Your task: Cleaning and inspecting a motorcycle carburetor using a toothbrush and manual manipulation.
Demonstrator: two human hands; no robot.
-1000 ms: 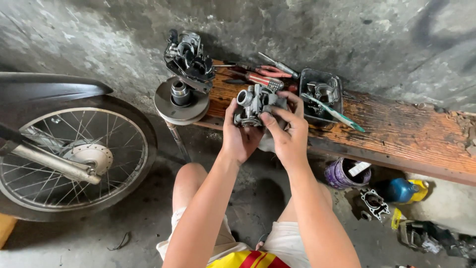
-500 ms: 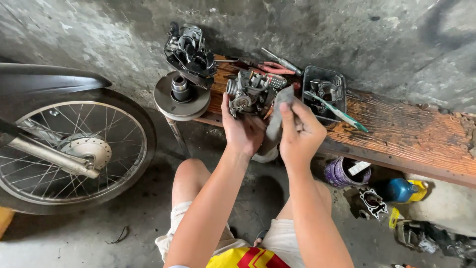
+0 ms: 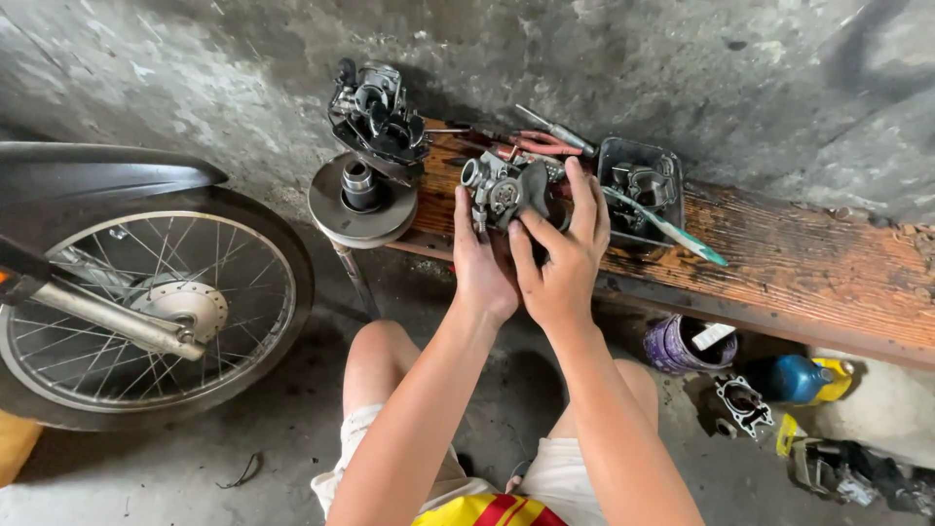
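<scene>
Gripping grey metal carburettor (image 3: 499,195) over worn wooden bench (image 3: 828,263), left hand (image 3: 484,261) and right hand (image 3: 563,258) fingers clamped around it.

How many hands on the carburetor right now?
2. The left hand grips the carburetor from its left underside; the right hand wraps its right side, fingers reaching over the top. No other person's hands are in view.

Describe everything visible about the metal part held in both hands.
The carburetor is a small, grey cast-metal body, dull and grimy, with a round bore opening at its upper left and a circular cover facing the camera. It is held just above the edge of the wooden bench. The left hand cups it from below and the left; the right hand wraps its right side, fingers over the top.
</scene>
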